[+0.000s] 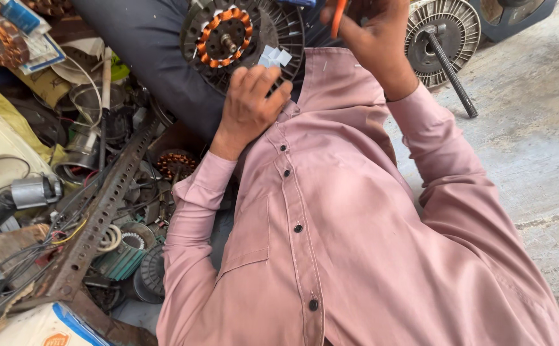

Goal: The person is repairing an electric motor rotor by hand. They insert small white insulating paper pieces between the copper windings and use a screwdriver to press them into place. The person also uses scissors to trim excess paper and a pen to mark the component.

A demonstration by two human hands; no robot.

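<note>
Our left hand [248,102] lies curled against the rim of the stator [244,38], fingers closed loosely on its edge, bracing it on our lap. Just above those fingertips sit small white paper slips [275,57], stuck at the slots. Our right hand [370,32] is raised beyond the stator, closed narrowly around an orange tool [337,16]; only its handle shows, so we cannot tell what kind it is or where its tip points.

The stator rests between both hands, its orange-wound core [223,36] facing up, with the shaft at the centre.

To work well here, we judge that the left hand should hold the rim firm so the stator does not rock, and the tool should come in gently beside the slips so as not to tear them or nick the windings.

To the right of the right hand a second rotor [443,35] with a dark rod [451,72] lies on the concrete floor [535,141]. Left of the left hand we see a perforated angle bar [97,214] among wires and coils.
</note>
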